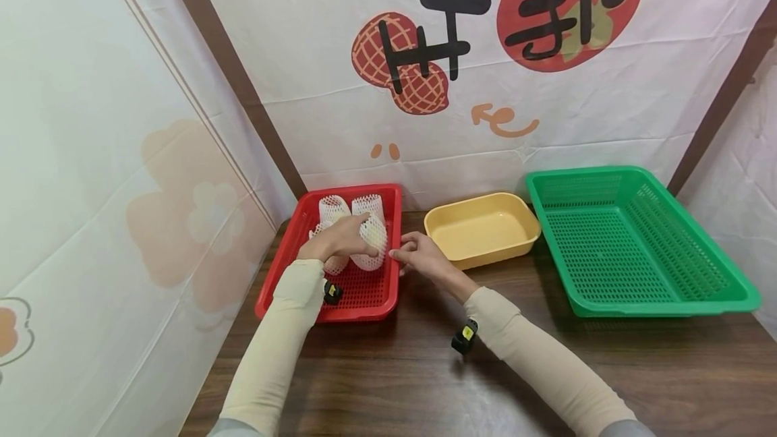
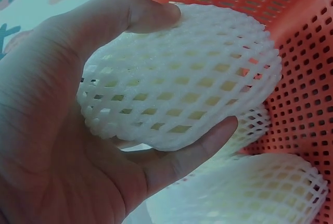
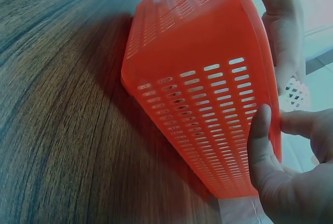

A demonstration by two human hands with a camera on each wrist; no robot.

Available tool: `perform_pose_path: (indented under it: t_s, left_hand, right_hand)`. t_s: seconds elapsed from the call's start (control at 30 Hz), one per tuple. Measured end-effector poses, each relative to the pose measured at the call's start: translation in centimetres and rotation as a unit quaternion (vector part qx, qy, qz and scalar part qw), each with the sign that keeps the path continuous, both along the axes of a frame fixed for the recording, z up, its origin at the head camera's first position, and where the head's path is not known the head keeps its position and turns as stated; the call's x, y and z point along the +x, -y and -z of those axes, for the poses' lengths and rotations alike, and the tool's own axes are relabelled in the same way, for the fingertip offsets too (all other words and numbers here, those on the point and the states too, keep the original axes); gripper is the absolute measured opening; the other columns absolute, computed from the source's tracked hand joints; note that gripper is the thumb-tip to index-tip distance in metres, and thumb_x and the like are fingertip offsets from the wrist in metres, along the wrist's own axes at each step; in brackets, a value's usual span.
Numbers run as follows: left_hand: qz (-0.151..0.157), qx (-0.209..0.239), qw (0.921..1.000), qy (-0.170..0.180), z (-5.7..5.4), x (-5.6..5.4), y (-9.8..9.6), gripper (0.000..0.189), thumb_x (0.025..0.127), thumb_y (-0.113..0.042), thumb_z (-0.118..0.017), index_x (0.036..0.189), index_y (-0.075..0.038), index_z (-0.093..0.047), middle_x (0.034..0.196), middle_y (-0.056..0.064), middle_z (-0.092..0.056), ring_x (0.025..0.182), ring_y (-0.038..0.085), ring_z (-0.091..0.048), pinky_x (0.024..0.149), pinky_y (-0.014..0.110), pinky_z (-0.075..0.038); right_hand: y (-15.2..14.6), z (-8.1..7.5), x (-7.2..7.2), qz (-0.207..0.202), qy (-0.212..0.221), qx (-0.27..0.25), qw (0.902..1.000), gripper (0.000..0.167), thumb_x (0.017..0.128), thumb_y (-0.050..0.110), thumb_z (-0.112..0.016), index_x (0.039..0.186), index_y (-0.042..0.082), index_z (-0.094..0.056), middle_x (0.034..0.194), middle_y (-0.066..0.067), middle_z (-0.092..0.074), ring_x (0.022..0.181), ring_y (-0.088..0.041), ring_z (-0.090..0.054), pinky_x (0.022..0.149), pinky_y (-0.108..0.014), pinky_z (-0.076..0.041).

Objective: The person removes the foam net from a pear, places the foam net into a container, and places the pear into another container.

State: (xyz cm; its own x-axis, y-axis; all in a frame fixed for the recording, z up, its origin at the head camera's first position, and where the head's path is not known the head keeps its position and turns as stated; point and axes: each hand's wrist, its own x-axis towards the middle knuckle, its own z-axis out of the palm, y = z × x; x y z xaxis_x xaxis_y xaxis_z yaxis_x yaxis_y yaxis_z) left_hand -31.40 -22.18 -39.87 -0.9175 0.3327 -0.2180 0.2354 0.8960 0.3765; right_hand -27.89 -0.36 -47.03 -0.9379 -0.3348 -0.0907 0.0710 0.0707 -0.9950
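Netted fruit (image 2: 187, 78), pale yellow in white foam mesh, is inside red basket (image 1: 358, 315), at its right side. Left hand (image 1: 340, 238): grip curled round that fruit, thumb on one side, fingers on the other. More wrapped fruit (image 1: 367, 205) lies right by it in the same basket. Right hand (image 1: 425, 258): grip pinching the basket's right rim, thumb outside. Yellow tub (image 1: 479, 231) sits between red basket and green basket (image 1: 613, 248), all on brown wood worktop (image 1: 413, 376). Printed cloth (image 1: 455, 147) hangs behind. Both forearms in pale sleeves (image 1: 540, 363).
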Motion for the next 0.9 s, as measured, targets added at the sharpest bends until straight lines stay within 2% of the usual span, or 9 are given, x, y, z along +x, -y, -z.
perform_pose_path:
  t_s: [0.17, 0.3, 0.43, 0.6, 0.9]
  left_hand:
    - [-0.004, 0.007, 1.0000, -0.005, -0.6, 0.4, -0.1, 0.102, 0.083, -0.041, -0.086, 0.165, -0.007, -0.036, 0.165, 0.018, -0.046, 0.152, 0.039, -0.046, 0.121, 0.063, -0.040]
    - [-0.005, 0.016, 0.9997, -0.016, -1.2, 0.9, -0.4, 0.104, 0.080, -0.040, -0.088, 0.165, -0.009, -0.038, 0.164, 0.017, -0.048, 0.150, 0.038, -0.049, 0.118, 0.064, -0.042]
    - [0.001, 0.019, 0.9995, -0.024, -1.8, 1.2, -0.6, 0.104, 0.079, -0.040, -0.088, 0.165, -0.009, -0.038, 0.164, 0.016, -0.048, 0.150, 0.037, -0.049, 0.118, 0.063, -0.043]
    - [0.005, 0.024, 0.9994, -0.026, -2.3, 1.4, -0.8, 0.104, 0.079, -0.039, -0.088, 0.165, -0.009, -0.038, 0.165, 0.016, -0.048, 0.151, 0.037, -0.048, 0.118, 0.063, -0.043]
    - [0.016, 0.028, 0.9989, -0.035, -3.4, 2.1, -1.2, 0.105, 0.079, -0.039, -0.088, 0.166, -0.010, -0.036, 0.166, 0.014, -0.046, 0.152, 0.036, -0.046, 0.119, 0.063, -0.042]
  right_hand:
    - [-0.1, 0.0, 0.2, 0.021, -0.024, 0.029, 0.9991, 0.059, 0.098, 0.019, -0.077, 0.143, -0.006, -0.048, 0.110, -0.018, -0.071, 0.074, -0.022, -0.070, 0.086, -0.058, -0.062]
    - [-0.2, -0.3, 0.4, 0.047, -0.063, 0.058, 0.9952, 0.058, 0.097, 0.020, -0.079, 0.141, -0.005, -0.052, 0.117, -0.021, -0.068, 0.085, -0.029, -0.073, 0.086, -0.055, -0.063]
    - [-0.3, -0.7, 0.5, 0.063, -0.116, 0.090, 0.9872, 0.055, 0.095, 0.019, -0.081, 0.138, -0.004, -0.056, 0.121, -0.020, -0.068, 0.095, -0.028, -0.072, 0.084, -0.046, -0.064]
    - [-0.5, -1.0, 0.4, 0.053, -0.172, 0.111, 0.9774, 0.054, 0.093, 0.015, -0.082, 0.138, -0.004, -0.057, 0.122, -0.020, -0.070, 0.098, -0.026, -0.071, 0.084, -0.035, -0.061]
    - [-1.0, -1.7, 0.6, 0.029, -0.209, 0.103, 0.9720, 0.055, 0.094, 0.010, -0.081, 0.141, -0.003, -0.055, 0.131, -0.019, -0.067, 0.110, -0.032, -0.071, 0.096, -0.042, -0.061]
